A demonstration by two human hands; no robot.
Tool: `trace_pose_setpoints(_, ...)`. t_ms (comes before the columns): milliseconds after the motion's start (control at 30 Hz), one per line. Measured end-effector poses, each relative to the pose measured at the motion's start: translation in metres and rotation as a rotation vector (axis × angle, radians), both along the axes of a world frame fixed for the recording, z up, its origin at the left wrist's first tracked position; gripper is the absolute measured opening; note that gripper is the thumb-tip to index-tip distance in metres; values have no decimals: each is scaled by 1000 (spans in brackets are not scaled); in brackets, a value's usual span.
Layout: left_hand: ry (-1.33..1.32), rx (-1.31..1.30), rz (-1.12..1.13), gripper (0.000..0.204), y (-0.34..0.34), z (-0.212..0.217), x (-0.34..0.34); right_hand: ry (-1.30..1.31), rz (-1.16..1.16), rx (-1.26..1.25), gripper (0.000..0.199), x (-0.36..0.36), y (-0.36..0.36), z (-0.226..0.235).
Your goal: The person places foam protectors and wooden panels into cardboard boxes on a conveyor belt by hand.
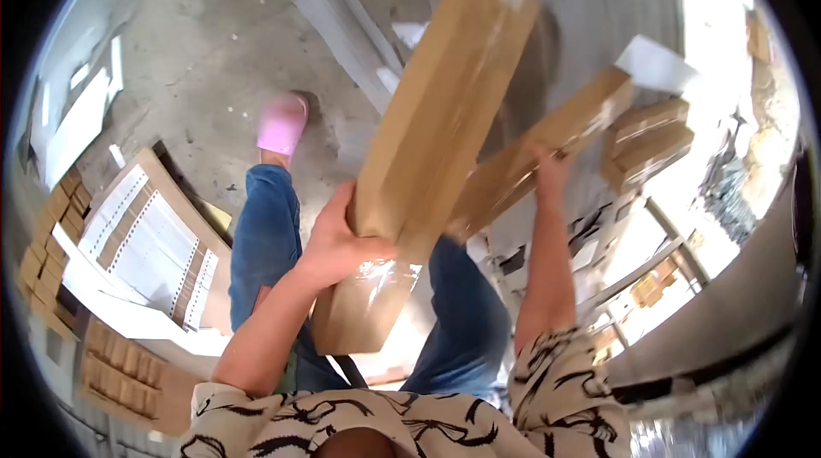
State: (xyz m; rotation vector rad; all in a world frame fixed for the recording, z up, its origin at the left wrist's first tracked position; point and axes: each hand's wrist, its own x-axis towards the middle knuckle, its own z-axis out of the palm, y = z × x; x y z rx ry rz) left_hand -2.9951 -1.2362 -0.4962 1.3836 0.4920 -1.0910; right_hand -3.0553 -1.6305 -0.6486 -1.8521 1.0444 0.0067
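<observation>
and there the left hand (335,240) was, grip wrapped tight around the edge of a long brown cardboard box (432,141), thumb on the near face, the box tilted from low near the lap up toward the far right and sealed with clear tape. over on the right, the right hand (550,169) reached up and its grip was closed on a second, slimmer cardboard box (547,146), which sloped up to the far right and sat just behind the first, their ends overlapping in the middle. more small brown boxes (646,141) were stacked at the far right with a white sheet (654,65) just above them. below, blue jeans (265,236) and a pink slipper (282,124) showed over the concrete floor (205,39), and at the left lay a flat carton (158,240) lined with white strips, with rows of little brown boxes (51,236) beside it.
</observation>
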Motion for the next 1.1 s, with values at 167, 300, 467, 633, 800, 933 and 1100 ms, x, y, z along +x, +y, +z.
trace_pose_setpoints(167,38,-123,505,72,96,144,21,270,202,347,60,64,153,192)
trace_pose_setpoints(300,-146,-48,745,66,191,268,36,293,509,400,72,93,230,354)
trace_pose_setpoints(467,-428,33,875,54,297,392,60,-26,686,634,80,117,275,594)
trace_pose_setpoints(633,-797,247,781,48,312,483,82,-481,587,314,81,85,226,767)
trace_pose_setpoints(800,-1043,207,647,48,249,510,102,-814,-78,130,67,-3,120,870)
trace_pose_setpoints(933,-1195,147,527,48,205,508,99,-673,-444,205,49,-57,19,922)
trace_pose_setpoints(1100,-1174,-12,424,50,115,534,89,-510,-531,133,46,-117,-129,898)
